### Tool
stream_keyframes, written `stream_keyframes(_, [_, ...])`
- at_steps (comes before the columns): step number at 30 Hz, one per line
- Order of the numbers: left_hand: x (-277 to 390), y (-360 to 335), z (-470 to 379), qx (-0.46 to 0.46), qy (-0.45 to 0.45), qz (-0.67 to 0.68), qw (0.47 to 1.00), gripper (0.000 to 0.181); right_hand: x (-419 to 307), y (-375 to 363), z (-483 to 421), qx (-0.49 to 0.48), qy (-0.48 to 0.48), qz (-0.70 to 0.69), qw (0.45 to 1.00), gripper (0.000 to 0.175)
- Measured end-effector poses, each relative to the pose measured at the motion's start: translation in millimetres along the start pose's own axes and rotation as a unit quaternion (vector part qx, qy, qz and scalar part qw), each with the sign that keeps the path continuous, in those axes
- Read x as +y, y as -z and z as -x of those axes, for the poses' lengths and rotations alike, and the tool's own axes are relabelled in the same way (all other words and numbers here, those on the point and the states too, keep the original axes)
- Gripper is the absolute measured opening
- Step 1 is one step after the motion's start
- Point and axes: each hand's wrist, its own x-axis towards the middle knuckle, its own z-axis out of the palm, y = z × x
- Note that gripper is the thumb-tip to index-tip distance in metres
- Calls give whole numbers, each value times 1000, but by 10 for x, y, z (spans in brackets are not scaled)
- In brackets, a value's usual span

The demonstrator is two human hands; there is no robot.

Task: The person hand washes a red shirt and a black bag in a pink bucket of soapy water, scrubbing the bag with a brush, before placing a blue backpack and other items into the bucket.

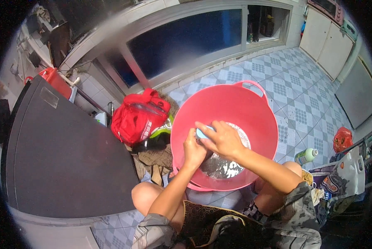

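Observation:
A large pink plastic tub (pixel 226 98) stands on the floor between my knees, with shallow, glinting water (pixel 223 169) and some suds at its bottom. Above the water, inside the rim, my right hand (pixel 228 138) grips a light-blue object (pixel 205 132), possibly a scrub brush or a sponge. My left hand (pixel 195 152) is right beside it, fingers curled, the thumb side close to the blue object. Something dark shows just under the two hands; whether the left hand holds it is hidden.
A red backpack (pixel 139 118) sits left of the tub, beside a dark-topped cabinet or appliance (pixel 73 155). On the tiled floor to the right are a pale green bottle (pixel 306 156), a red plastic bag (pixel 343 140) and a white jug (pixel 349 174). Sliding glass panels (pixel 186 43) line the far wall.

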Motion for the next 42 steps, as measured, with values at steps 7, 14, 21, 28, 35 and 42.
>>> stream_keyframes(7, [-160, -66, -23, 5, 6, 86, 996, 24, 138, -86, 21, 51, -34, -6, 998, 45])
stream_keyframes(14, [-122, -115, -70, 2, 24, 96, 995, 34, 663, -400, 47, 50, -308, -81, 947, 61])
stream_keyframes(21, [-68, -104, -41, -119, -30, 133, 984, 42, 537, -245, -28, 20, -507, -580, 638, 45])
stream_keyframes(28, [63, -60, 10, -144, -35, 42, 988, 41, 678, -254, 38, -52, -530, -670, 517, 14])
stream_keyframes(35, [-20, -37, -2, -173, -77, -2, 982, 35, 547, -354, 120, 37, -466, -658, 590, 42])
stream_keyframes(42, [-88, -82, 46, -176, 9, 159, 971, 72, 300, -286, 70, 73, -416, -528, 736, 75])
